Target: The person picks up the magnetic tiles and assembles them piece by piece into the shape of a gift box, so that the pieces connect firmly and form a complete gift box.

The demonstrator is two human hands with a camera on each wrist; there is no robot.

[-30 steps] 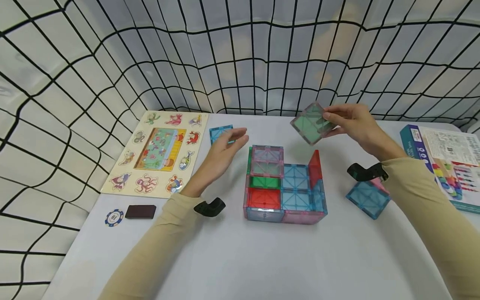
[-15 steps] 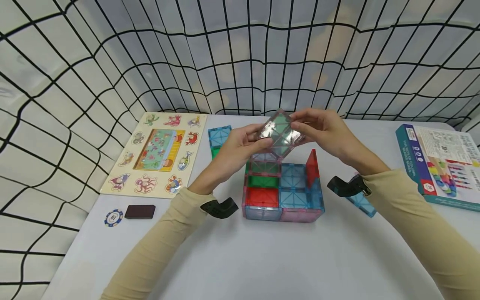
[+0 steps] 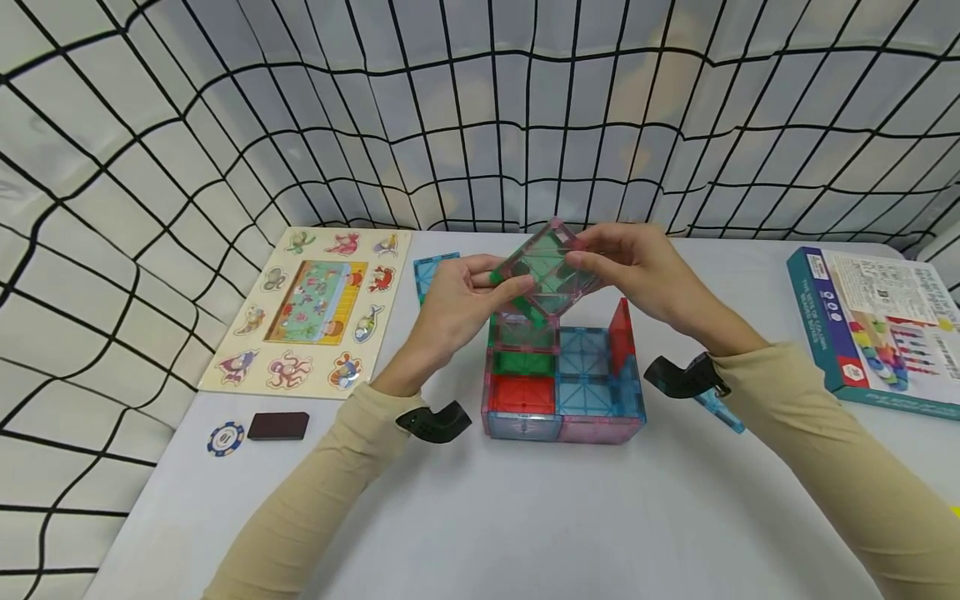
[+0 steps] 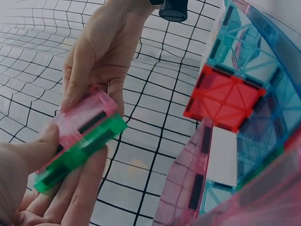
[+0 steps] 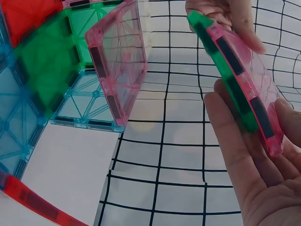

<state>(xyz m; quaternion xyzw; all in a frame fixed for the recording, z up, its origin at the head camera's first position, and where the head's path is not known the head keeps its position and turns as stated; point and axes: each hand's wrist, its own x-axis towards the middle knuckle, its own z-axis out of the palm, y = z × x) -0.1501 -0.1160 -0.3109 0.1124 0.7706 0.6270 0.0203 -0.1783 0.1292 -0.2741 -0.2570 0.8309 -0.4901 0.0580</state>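
Note:
Both hands pinch a pair of stacked magnetic tiles above the far side of a tile box. The pink tile (image 3: 551, 265) and the green tile (image 4: 80, 151) lie face to face, slightly offset. My left hand (image 3: 456, 321) grips one corner, thumb on the pink face. My right hand (image 3: 648, 271) pinches the opposite corner. Below stands the box of magnetic tiles (image 3: 602, 429), with a red tile (image 3: 523, 395) and blue tiles (image 3: 587, 352) showing inside. A red tile (image 3: 622, 335) stands upright at its right side. In the right wrist view, another pink tile (image 5: 120, 61) juts from the box.
A blue tile (image 3: 431, 272) lies behind my left hand, another blue tile (image 3: 720, 412) partly under my right sleeve. To the left are a sea-animal board (image 3: 251, 367), a poker chip (image 3: 226, 438) and a dark block (image 3: 277, 426). A boxed set (image 3: 892, 333) lies right; black netting (image 3: 495, 125) rises behind.
The right hand has brought the tiles leftward over the box. My left hand has left the blue tile's side and taken the other corner. A green edge now shows beside the pink tile.

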